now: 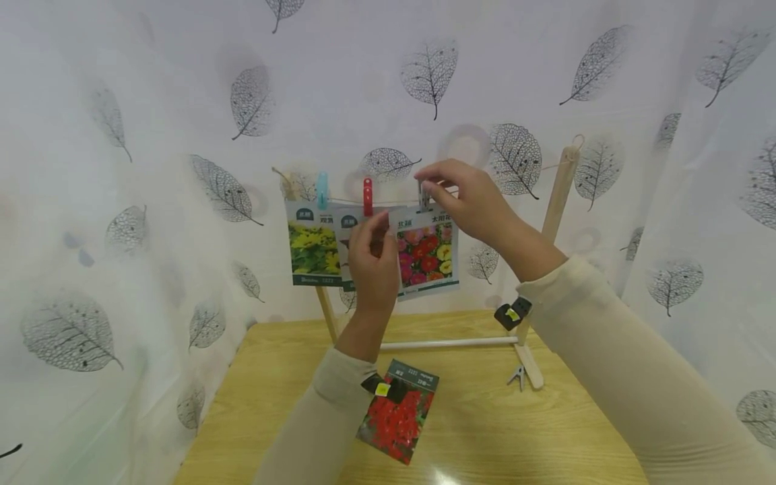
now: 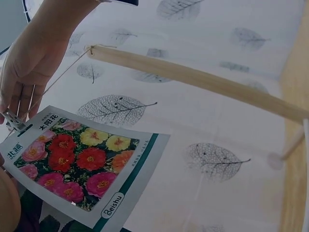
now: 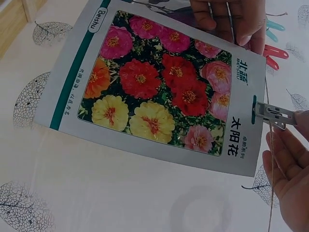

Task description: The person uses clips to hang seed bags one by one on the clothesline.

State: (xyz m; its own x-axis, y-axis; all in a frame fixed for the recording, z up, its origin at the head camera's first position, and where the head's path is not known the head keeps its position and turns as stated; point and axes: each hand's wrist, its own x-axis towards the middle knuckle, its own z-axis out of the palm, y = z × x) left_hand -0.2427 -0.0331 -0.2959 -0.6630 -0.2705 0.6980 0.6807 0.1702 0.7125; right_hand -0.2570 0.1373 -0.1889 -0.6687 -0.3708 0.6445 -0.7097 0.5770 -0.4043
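Observation:
A seed packet with red, pink and yellow flowers [image 1: 427, 259] hangs at the cord [image 3: 272, 159], slightly tilted. My right hand [image 1: 469, 199] pinches a grey clothespin [image 3: 275, 115] between thumb and fingers; its jaws sit over the packet's top edge, at the cord. With thumb and fingers, my left hand [image 1: 374, 263] holds the same packet by its left edge near the upper corner. Left of it hang a yellow-flower packet [image 1: 314, 246] under a light-blue clothespin [image 1: 322, 190] and another packet [image 1: 344, 266] under a red clothespin [image 1: 368, 197], partly hidden by my left hand.
On the wooden table [image 1: 242, 404] lies a red-flower packet [image 1: 400, 421], partly behind my left wrist. A spare grey clothespin [image 1: 517, 378] lies near the foot of the right wooden post [image 1: 560, 195]. A white bar [image 1: 448, 343] crosses low. Leaf-print curtain [image 1: 364, 67] surrounds the table.

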